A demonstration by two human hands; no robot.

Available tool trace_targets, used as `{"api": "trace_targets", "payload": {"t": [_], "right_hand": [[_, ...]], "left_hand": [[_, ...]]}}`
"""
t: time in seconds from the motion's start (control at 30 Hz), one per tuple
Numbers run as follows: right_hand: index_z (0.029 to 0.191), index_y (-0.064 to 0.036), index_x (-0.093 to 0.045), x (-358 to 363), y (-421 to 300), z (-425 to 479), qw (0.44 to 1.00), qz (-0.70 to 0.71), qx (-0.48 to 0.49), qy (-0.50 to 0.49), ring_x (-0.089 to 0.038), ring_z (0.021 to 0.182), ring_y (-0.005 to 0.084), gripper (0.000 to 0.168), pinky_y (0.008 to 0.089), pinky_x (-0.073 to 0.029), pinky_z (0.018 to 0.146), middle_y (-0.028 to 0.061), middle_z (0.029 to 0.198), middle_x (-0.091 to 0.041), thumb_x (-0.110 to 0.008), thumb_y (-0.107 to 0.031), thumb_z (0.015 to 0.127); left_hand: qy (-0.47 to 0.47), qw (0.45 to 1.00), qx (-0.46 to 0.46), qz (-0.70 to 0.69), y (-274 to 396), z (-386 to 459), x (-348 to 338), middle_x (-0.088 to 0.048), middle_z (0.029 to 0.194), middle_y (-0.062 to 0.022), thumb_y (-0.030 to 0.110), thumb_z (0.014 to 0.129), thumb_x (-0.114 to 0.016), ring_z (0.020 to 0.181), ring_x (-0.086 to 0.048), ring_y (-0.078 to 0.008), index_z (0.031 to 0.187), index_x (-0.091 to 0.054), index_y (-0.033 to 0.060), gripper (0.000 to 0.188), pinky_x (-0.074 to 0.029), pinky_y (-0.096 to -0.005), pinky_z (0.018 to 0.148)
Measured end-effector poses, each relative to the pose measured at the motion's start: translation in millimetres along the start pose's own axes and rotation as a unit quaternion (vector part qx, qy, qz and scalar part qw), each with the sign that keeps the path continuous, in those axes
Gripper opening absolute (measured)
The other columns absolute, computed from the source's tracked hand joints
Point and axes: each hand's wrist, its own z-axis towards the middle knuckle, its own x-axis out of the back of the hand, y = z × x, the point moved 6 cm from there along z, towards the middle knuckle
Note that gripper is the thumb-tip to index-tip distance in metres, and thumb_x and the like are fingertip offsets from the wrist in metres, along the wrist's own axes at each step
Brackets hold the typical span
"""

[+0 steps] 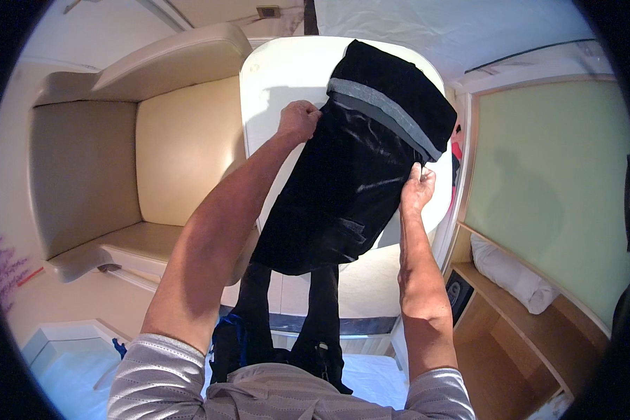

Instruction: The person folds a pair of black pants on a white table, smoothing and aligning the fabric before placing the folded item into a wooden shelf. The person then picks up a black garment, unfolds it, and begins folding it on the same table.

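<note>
A black velvety garment [354,157] lies slantwise over a white table [273,65], its lower end hanging past the near edge. Its far end is folded over, and a grey band [378,102] crosses it below that fold. My left hand [300,121] pinches the garment's left edge just under the band. On the opposite edge, my right hand [418,188] grips the fabric between thumb and fingers, close to the band's right end. The garment type cannot be made out for certain.
A beige padded sofa [184,142] stands left of the table. To the right is a wooden shelf unit [520,336] with a rolled white bundle [512,273] on it, below a green panel [551,173]. White sheeting [451,31] lies beyond the table.
</note>
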Motion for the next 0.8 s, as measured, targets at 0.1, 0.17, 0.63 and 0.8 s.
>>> {"api": "trace_targets", "payload": {"t": [0.1,0.17,0.63,0.8], "right_hand": [[0.089,-0.005,-0.054,-2,0,0,1.0,0.009,-0.01,-0.001,-0.045,0.069,0.0106,0.021,0.0279,-0.043,0.066,-0.0012,0.077,-0.053,-0.068,-0.02,0.095],[0.091,-0.005,-0.055,-3,-1,-1,1.0,-0.009,-0.023,-0.006,-0.045,0.069,0.0106,0.022,0.0274,-0.044,0.067,-0.0008,0.077,-0.053,-0.069,-0.021,0.095],[0.091,-0.005,-0.06,26,1,-49,0.976,0.072,-0.156,-0.134,-0.045,0.063,0.0059,0.015,0.0229,-0.04,0.058,-0.0035,0.073,-0.056,-0.07,-0.014,0.094],[0.086,-0.007,-0.058,30,17,-51,0.977,0.088,-0.147,-0.124,-0.041,0.063,0.005,0.013,0.0232,-0.038,0.056,-0.0054,0.072,-0.053,-0.064,-0.011,0.098]], "left_hand": [[0.041,0.997,-0.047,0.036,1,-2,4,-0.07,0.072,-0.0128,0.019,0.091,-0.065,0.054,-0.066,-0.02,0.088,-0.072,-0.0002,0.02,-0.056,-0.0349,0.059],[0.043,0.997,-0.054,0.04,-4,-2,5,-0.07,0.072,-0.0126,0.019,0.091,-0.066,0.055,-0.067,-0.0203,0.087,-0.072,0.0,0.02,-0.056,-0.0355,0.06],[-0.149,0.986,0.078,-0.011,-7,-18,-7,-0.067,0.067,-0.0102,0.015,0.087,-0.064,0.051,-0.066,-0.018,0.092,-0.071,-0.0013,0.018,-0.053,-0.0316,0.048],[-0.063,0.996,-0.025,0.064,-7,-10,-1,-0.069,0.07,-0.0145,0.015,0.085,-0.066,0.056,-0.068,-0.0222,0.089,-0.072,-0.001,0.017,-0.056,-0.0362,0.06]]}}
